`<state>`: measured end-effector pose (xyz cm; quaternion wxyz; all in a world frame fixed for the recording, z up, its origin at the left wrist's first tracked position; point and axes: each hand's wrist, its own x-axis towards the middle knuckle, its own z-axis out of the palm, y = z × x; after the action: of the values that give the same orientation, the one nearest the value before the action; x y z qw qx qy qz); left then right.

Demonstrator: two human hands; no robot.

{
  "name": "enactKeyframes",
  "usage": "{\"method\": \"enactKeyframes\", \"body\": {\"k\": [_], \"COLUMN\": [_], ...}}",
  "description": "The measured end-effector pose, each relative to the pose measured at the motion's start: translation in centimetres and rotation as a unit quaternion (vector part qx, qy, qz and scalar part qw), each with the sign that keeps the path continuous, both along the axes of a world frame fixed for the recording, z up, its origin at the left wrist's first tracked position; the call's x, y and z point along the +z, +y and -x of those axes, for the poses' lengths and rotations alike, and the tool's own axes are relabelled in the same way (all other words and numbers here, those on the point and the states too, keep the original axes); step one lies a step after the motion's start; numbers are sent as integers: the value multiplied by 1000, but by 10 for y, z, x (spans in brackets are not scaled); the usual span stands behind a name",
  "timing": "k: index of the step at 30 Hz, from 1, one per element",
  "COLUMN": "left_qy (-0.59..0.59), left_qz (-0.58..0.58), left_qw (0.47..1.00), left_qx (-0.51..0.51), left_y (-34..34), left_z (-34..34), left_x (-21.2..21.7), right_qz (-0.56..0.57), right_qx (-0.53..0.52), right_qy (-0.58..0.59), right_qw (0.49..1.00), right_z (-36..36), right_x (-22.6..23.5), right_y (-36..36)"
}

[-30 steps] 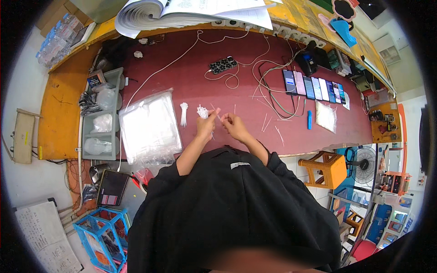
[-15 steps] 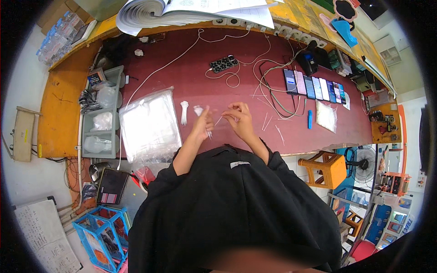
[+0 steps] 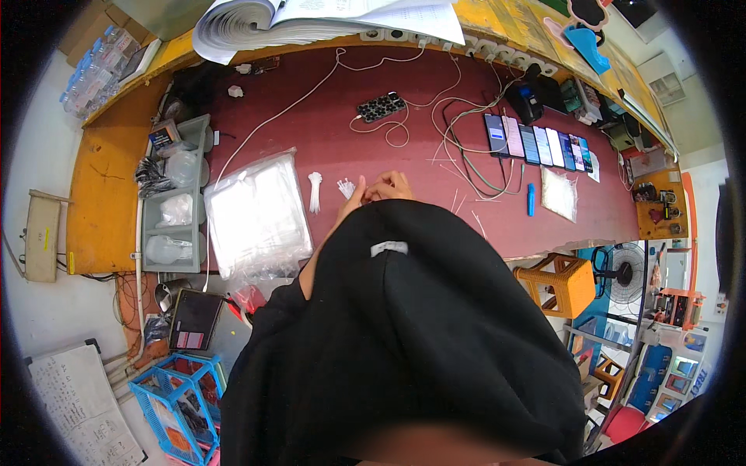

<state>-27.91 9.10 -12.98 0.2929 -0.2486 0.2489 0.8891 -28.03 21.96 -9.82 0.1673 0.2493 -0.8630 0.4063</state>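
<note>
My left hand (image 3: 353, 203) is closed around a small bundle of white cable ties (image 3: 345, 187), whose heads stick up past the fingers. Close against it, my right hand (image 3: 391, 186) has its fingers curled; whatever they pinch is hidden, and the black garment covers the rest of that hand and its forearm. To the left, a second cable tie bundle (image 3: 315, 192) lies on the dark red table (image 3: 311, 116). Several loose thin white ties (image 3: 479, 226) are scattered right of my hands.
Clear plastic bags (image 3: 260, 210) lie stacked at left, near a grey divided bin (image 3: 194, 206). At right are a row of phones (image 3: 540, 146), a blue marker-like stick (image 3: 531, 199) and a white-filled packet (image 3: 559, 194). Cables (image 3: 466, 147) and a patterned phone (image 3: 381, 107) lie farther back.
My hands have come together, the right one moving left toward the left. The black garment has risen in view and now hides the right forearm and the lower part of the hands.
</note>
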Motion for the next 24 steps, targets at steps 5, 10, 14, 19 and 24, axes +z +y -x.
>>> {"method": "enactKeyframes", "body": {"k": [5, 10, 14, 19, 24], "left_qy": [97, 65, -31, -84, -64], "left_qz": [169, 154, 210, 65, -24], "left_qw": [981, 986, 975, 990, 997], "left_qx": [3, 6, 66, 93, 45], "left_y": [-5, 0, 0, -20, -16], "left_z": [-7, -8, -7, -1, 2], "left_x": [2, -4, -13, -33, -40], "right_qz": [124, 157, 201, -67, -286], "right_qx": [-103, -110, -152, -470, -535], "right_qy": [-44, -142, -186, -98, -228], "right_qw": [986, 971, 950, 874, 761], "right_z": [-3, -14, -17, -35, -80], "right_x": [-20, -24, -15, -99, -111], "right_y": [-13, -17, 12, 157, 210]}}
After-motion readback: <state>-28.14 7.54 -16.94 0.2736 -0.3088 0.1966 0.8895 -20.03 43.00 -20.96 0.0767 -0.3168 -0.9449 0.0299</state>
